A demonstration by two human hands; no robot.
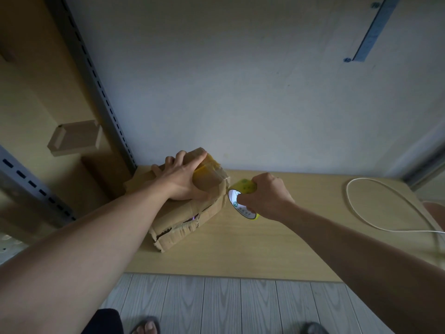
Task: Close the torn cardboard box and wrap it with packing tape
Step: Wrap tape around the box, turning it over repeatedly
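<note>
box (179, 226) under left grip (183, 180), tape roll (244, 185) beside

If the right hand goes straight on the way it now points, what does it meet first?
Probably the cardboard box: the right hand, gripping the tape roll, points left at the box's torn right side, close by. Depth is unclear.
</note>
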